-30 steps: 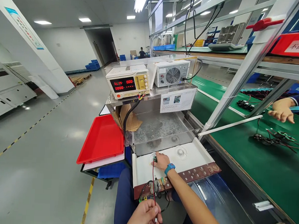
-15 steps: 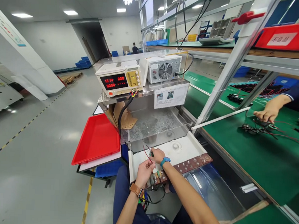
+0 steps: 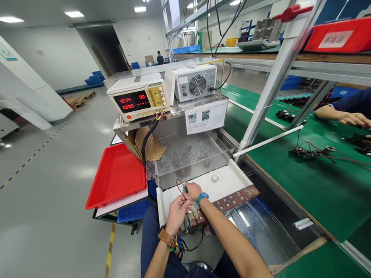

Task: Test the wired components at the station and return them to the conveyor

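Over the left end of a white tray (image 3: 233,174), my two hands work close together. My left hand (image 3: 176,212), with a brown strap at the wrist, is closed in a pinch on a thin red wire (image 3: 178,185). The wire loops up and over to a small dark part with some green (image 3: 185,189). My right hand (image 3: 193,192), with a blue band at the wrist, has its fingers closed around that part, which they mostly hide. Just below my hands runs a brown strip (image 3: 232,203) with metal studs, and cables are attached near its left end.
A power supply (image 3: 138,98) with red digits stands on a metal shelf beside a grey fan unit (image 3: 196,84). A red tray (image 3: 118,175) lies to the left. On the right, a green belt (image 3: 294,180) carries wired parts (image 3: 314,152), near a co-worker's hands (image 3: 358,119).
My view has shifted slightly to the right. My hands keep their hold near the same spot. The co-worker's hand has left the wired parts on the belt and moved farther back.
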### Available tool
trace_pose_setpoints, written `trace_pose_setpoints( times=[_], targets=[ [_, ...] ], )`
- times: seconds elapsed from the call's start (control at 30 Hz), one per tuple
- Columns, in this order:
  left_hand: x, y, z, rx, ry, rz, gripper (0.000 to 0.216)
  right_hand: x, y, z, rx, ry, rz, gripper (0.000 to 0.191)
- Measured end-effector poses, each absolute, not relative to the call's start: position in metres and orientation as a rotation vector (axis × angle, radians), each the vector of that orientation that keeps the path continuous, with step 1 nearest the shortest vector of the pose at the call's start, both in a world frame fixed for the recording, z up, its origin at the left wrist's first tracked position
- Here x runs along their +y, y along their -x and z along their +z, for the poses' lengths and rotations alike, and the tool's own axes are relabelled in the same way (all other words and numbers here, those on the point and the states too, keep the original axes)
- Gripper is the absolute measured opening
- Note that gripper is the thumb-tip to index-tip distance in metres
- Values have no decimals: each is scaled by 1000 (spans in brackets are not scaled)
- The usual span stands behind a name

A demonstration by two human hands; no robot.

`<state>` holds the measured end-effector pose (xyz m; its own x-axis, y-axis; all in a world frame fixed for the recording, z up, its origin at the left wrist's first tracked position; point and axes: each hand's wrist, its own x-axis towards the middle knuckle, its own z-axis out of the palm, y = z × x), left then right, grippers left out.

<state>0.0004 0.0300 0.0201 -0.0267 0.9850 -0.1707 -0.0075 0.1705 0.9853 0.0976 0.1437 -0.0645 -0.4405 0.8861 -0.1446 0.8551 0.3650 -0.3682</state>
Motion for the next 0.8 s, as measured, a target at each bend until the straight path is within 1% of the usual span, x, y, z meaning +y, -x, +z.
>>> trace_pose_setpoints(
  times=[0.2,0.33,0.53,0.67,0.8],
  targets=[
    [18,-2,48,965,-883,1014,34,143,-98,-68,-2492,1627,612,36],
    [19,-2,51,901,-813,1033,35,143,-98,-66,-2494,1630,632,36],
    [34,-2,26,1190,-1044,1043,39,144,-99,-62,-2488,1639,648,38],
    [44,-2,-1,1360,-1135,1061,32,145,-98,-63,-2503,1656,635,38],
    [46,-3,-24,1499,-1199,1000,27,146,-98,-65,-2489,1663,647,39]
  ],
)
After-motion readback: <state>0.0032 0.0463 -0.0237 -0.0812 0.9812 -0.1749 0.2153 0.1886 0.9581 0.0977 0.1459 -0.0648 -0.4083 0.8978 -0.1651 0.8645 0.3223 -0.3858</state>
